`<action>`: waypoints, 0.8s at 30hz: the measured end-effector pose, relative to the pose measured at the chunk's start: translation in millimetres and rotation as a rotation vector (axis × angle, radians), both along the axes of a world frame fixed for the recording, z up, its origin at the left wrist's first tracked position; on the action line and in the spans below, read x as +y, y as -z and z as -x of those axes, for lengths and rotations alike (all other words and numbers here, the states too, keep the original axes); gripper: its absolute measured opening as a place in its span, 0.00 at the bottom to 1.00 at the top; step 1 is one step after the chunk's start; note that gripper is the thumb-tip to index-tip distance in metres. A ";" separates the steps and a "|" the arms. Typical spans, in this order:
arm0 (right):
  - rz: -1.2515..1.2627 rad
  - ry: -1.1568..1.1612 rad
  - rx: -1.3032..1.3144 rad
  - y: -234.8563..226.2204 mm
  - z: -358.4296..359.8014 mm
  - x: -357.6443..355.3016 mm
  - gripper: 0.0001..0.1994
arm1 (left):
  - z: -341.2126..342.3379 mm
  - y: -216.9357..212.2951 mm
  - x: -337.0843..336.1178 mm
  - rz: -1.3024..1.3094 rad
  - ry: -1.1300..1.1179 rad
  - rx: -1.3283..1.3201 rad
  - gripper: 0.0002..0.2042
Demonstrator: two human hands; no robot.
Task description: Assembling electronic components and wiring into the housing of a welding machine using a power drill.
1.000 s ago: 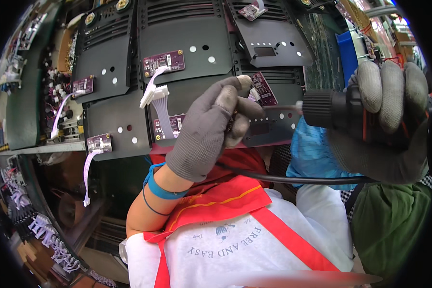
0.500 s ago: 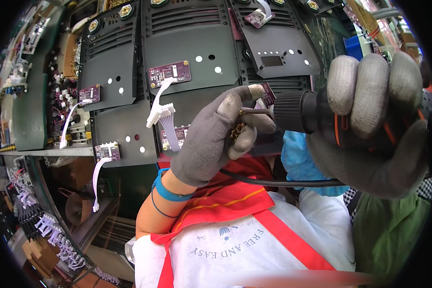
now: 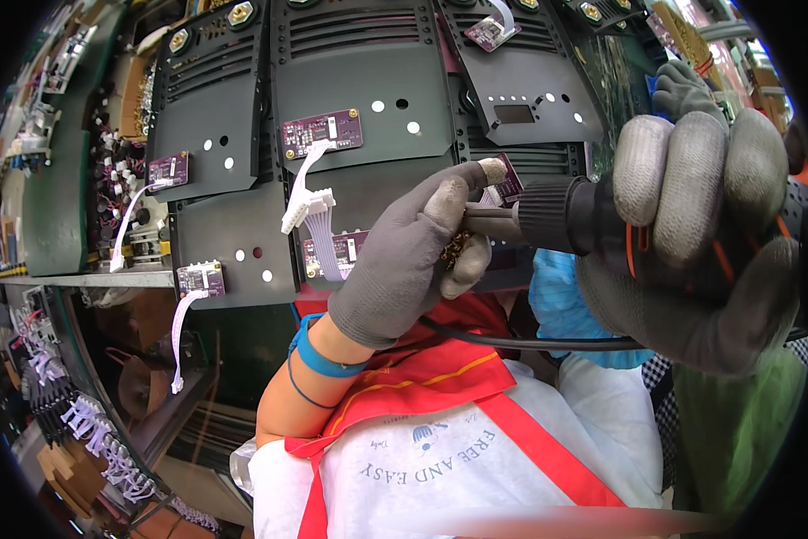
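My right hand (image 3: 691, 225), in a grey glove, is wrapped round a black electric screwdriver (image 3: 555, 214) with orange trim that points left. My left hand (image 3: 413, 242), gloved too, has its fingers curled round a small bunch of brass-coloured screws (image 3: 456, 250). Its thumb and index finger are at the screwdriver's bit (image 3: 489, 221); whether a screw sits on the tip I cannot make out. Just beyond these fingers a purple circuit board (image 3: 509, 180) lies partly hidden on a dark panel. Another purple board (image 3: 323, 135) with a white cable is on the panel ahead.
Several dark metal panels (image 3: 359, 99) with slots and holes cover the bench. A white cable connector (image 3: 307, 208) hangs over one panel. A black power cord (image 3: 529, 343) crosses before my body. At the far right is another gloved hand (image 3: 687, 90). Wired parts fill the left side.
The left fingers have shifted along the bit, and the screwdriver has turned slightly. Another gloved hand has come into view behind my right hand.
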State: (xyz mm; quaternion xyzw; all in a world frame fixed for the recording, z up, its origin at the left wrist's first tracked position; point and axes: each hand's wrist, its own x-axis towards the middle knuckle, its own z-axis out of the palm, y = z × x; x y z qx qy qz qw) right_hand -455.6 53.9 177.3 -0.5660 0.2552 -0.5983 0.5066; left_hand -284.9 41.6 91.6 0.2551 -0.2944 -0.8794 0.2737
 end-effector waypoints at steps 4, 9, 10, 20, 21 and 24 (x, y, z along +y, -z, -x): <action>0.029 0.045 0.003 1.9 10.7 3.5 0.13 | -4.1 -18.0 -0.5 0.104 0.070 -0.216 0.28; 0.068 0.126 0.027 3.7 34.2 10.2 0.14 | -8.8 -23.7 -7.1 0.201 0.094 -0.466 0.25; 0.076 0.146 0.034 4.4 39.7 11.0 0.14 | -7.2 -19.8 -9.9 0.328 0.050 -0.444 0.21; 0.144 0.252 -0.011 26.4 90.9 9.1 0.18 | 48.3 -1.2 -29.5 1.729 0.190 -1.067 0.15; 0.179 0.258 0.045 27.2 95.6 9.6 0.19 | 52.4 -3.9 -29.9 1.750 0.261 -1.120 0.14; 0.214 0.265 0.106 29.1 104.6 11.4 0.19 | 62.8 -7.4 -34.2 1.773 0.489 -1.209 0.11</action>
